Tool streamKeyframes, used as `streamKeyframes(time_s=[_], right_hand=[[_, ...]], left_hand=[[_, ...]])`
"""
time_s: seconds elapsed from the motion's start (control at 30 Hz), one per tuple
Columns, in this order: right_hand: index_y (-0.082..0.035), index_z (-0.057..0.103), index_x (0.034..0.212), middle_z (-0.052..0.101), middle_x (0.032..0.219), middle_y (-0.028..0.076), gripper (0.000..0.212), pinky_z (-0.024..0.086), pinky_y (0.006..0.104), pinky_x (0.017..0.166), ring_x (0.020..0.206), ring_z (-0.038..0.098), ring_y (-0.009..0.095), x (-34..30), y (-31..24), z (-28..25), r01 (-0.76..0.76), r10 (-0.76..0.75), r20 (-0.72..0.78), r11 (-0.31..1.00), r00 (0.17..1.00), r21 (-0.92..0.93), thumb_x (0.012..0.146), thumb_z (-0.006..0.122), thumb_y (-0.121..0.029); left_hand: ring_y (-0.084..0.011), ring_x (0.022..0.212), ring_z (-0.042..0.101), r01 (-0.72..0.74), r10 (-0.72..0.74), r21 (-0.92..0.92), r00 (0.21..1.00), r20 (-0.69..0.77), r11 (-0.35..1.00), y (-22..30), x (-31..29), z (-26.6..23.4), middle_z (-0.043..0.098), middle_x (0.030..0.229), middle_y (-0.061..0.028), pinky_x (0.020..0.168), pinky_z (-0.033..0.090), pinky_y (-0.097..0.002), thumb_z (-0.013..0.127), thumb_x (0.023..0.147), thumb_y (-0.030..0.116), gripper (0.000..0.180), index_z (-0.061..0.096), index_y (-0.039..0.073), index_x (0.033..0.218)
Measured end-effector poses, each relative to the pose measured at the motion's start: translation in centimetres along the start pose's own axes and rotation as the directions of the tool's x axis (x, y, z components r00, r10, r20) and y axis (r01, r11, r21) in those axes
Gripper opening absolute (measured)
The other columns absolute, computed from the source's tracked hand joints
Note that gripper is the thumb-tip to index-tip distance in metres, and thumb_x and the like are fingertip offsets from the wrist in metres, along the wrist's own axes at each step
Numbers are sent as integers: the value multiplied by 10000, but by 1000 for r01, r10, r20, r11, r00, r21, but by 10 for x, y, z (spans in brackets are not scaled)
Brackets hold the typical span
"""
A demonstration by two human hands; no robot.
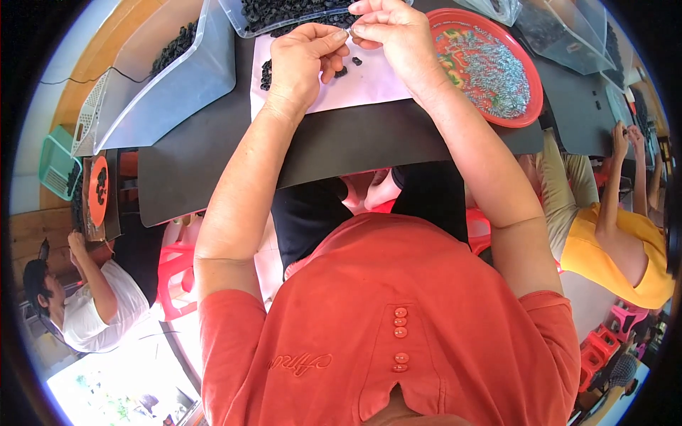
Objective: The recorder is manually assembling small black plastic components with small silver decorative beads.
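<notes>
My left hand [302, 61] and my right hand [399, 37] meet over a pale sheet [369, 86] on the dark table. Thumb and fingers of each are pinched together, tip to tip with the other hand. Whatever small piece sits between the fingertips is mostly hidden and too small to name. Beneath the hands, a few small black pieces [266, 74] lie on the sheet. To the right of my right hand is a round red tray [536, 91] with a patterned bottom, covered in many small silvery metal pieces [490, 78].
Beyond my hands stands a clear tub [245, 32] of black pieces. A large translucent bin [177, 99] is at left, another clear bin [561, 42] at far right. One person in white [106, 305] works at left, another in yellow [618, 248] at right. The table's edge [213, 206] is near me.
</notes>
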State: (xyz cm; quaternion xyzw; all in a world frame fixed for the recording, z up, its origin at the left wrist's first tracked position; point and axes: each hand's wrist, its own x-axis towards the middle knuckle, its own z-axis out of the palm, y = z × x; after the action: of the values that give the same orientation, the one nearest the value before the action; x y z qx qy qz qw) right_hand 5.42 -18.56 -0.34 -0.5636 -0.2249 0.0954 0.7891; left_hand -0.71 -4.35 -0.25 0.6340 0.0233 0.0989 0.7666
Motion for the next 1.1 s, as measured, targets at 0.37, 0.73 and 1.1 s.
streamKeyframes(time_s=[0.37, 0.73, 1.1], right_hand=[[-13, 572, 1025, 601, 792, 38, 209, 458, 221, 610, 682, 574, 106, -2, -6, -1, -2, 1, -14, 999, 1000, -32, 820, 579, 27], [-29, 580, 1001, 610, 779, 37, 142, 463, 220, 586, 647, 586, 106, -4, -6, 2, -62, 62, 6, 998, 998, 3, 862, 567, -2], [-32, 587, 982, 593, 755, 20, 149, 451, 212, 580, 646, 567, 94, -1, 3, 3, -24, 24, -5, 999, 1000, -38, 845, 596, 26]], left_hand=[[-76, 511, 538, -32, 40, 162, 998, -45, 986, 6, -5, 6, 650, 693, -61, 420, 386, -199, 686, 831, 60, 111, 652, -28, 890], [-83, 518, 547, -100, 107, 127, 993, -53, 987, 1, -3, 6, 650, 692, -64, 429, 389, -203, 679, 837, 68, 105, 661, -30, 870], [-90, 510, 552, -99, 116, 116, 980, -158, 988, 3, -4, 5, 641, 669, -62, 423, 381, -205, 688, 818, 51, 78, 672, -24, 831]])
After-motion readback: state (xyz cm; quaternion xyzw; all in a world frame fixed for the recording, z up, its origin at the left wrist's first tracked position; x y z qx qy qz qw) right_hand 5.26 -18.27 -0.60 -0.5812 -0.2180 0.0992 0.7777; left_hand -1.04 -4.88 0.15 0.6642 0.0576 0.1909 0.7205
